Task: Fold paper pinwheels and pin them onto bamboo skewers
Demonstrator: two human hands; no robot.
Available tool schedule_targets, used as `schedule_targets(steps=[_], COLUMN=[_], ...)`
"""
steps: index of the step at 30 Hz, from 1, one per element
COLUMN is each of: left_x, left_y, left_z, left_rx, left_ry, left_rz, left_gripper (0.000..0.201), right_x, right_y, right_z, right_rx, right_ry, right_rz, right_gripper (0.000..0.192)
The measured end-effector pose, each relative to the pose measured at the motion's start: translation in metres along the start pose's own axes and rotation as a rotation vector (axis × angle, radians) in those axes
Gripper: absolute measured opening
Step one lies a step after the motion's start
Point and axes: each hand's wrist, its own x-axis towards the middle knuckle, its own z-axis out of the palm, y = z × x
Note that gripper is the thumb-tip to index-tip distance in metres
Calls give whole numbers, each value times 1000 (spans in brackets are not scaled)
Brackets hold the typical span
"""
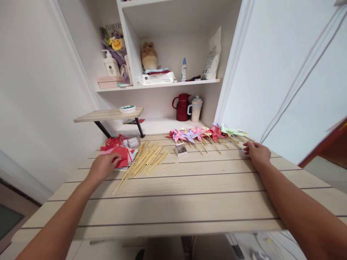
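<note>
My left hand (pixel 104 166) is at the edge of a pile of coloured paper pieces (pixel 123 153), red uppermost, with its fingers curled together on a red piece. On the right, my right hand (pixel 258 153) has its fingers closed at the stick end of a pale green pinwheel (pixel 229 130). That pinwheel lies at the end of a row of finished paper pinwheels (pixel 189 134) in pink, purple, red and yellow. Loose wooden sticks (pixel 148 157) lie heaped beside the paper. A small open white box (pixel 180 149) with tiny metal pieces stands between sticks and pinwheels.
A clear plastic box (pixel 132 142) sits behind the sticks. At the left back is a small raised shelf (pixel 105 115) with a round white container (pixel 127 108). A red jug (pixel 183 107) and a speckled cup (pixel 196 109) stand at the back, under the wall shelf (pixel 189 83).
</note>
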Motion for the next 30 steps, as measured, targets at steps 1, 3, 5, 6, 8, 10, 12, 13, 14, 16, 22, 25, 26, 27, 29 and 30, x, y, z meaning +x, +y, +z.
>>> schedule_targets(steps=[1,3,5,6,8,10,12,13,14,16,22,25,26,27,29,30], left_x=[-1,-3,-2,0,5,11,16,18,19,18,14,13,13,13,14,15], left_y=[3,8,16,23,42,71,105,122,138,165,210,217,218,218,215,214], left_z=[-2,-7,-12,-15,-23,-28,-28,-26,-21,-5,52,68,72,74,76,76], left_rx=[35,81,79,62,6,-53,-102,-122,-143,-191,-266,-330,-351,-369,-405,-436], left_ry=[56,232,435,529,663,760,857,884,898,895,628,519,505,516,601,652], left_rz=[2,-24,-49,-50,-18,66,193,271,370,640,929,914,899,875,797,736], left_gripper=[36,36,35,35,32,29,25,22,19,18,32,32,31,29,27,27], right_x=[-1,-5,-15,-23,-47,-80,-115,-130,-142,-157,-154,-152,-151,-150,-146,-143], right_y=[-6,-26,-53,-67,-94,-116,-134,-141,-148,-158,-161,-152,-149,-146,-142,-141], right_z=[-2,-3,-2,0,8,20,35,43,51,64,71,70,71,72,74,75], right_rx=[20,75,248,371,437,472,541,607,672,831,1068,1054,1030,999,948,940], right_ry=[45,146,213,140,-34,-270,-738,-980,-1124,-1249,-1175,-1025,-951,-877,-776,-743], right_rz=[14,9,-5,15,32,57,189,283,352,441,498,417,394,379,358,341], right_gripper=[33,36,36,34,25,21,29,39,47,56,51,36,36,37,34,34])
